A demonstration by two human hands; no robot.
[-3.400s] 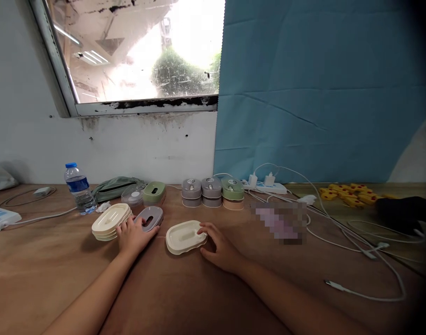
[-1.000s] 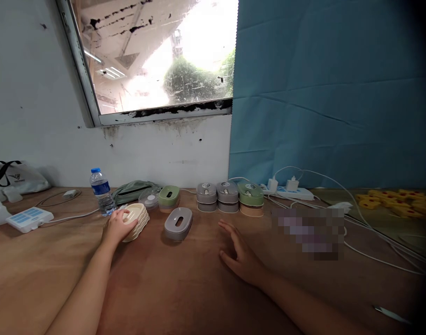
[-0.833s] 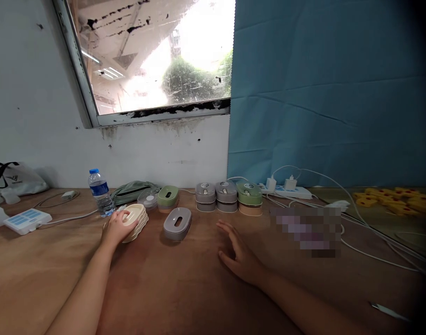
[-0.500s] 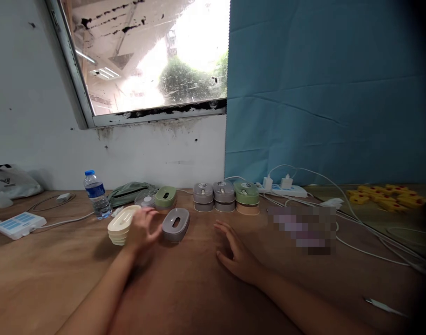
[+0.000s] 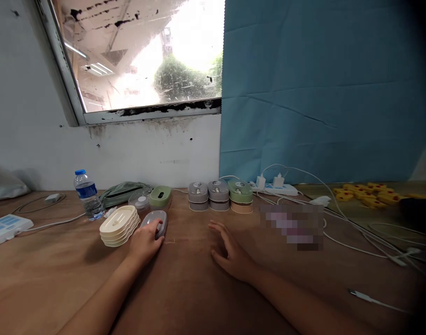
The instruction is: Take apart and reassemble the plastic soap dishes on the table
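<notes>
My left hand [image 5: 145,243] is on the grey slotted lid [image 5: 152,217], its fingers curled over the top and thumb at the near right side. Just to the left of that lid stands a stack of cream oval trays [image 5: 118,221] with wavy edges. My right hand [image 5: 233,256] rests over the brown table [image 5: 192,288], fingers spread and holding nothing. Behind the grey piece sits a green slotted box [image 5: 160,195], with a clear round container [image 5: 139,199] beside it. Two grey lidded boxes [image 5: 198,195] and a green lidded box [image 5: 241,196] stand in a row farther back.
A water bottle [image 5: 89,195] and a green pouch [image 5: 124,193] are at the back left. White cables [image 5: 355,251] run from a power strip [image 5: 279,188] across the right. Yellow pieces [image 5: 366,193] lie far right, and a cable plug [image 5: 359,294] lies near the front right.
My left hand has moved from beside the cream stack onto the grey slotted lid, which has shifted left toward the stack. My right hand stays nearly still. The view has turned slightly right.
</notes>
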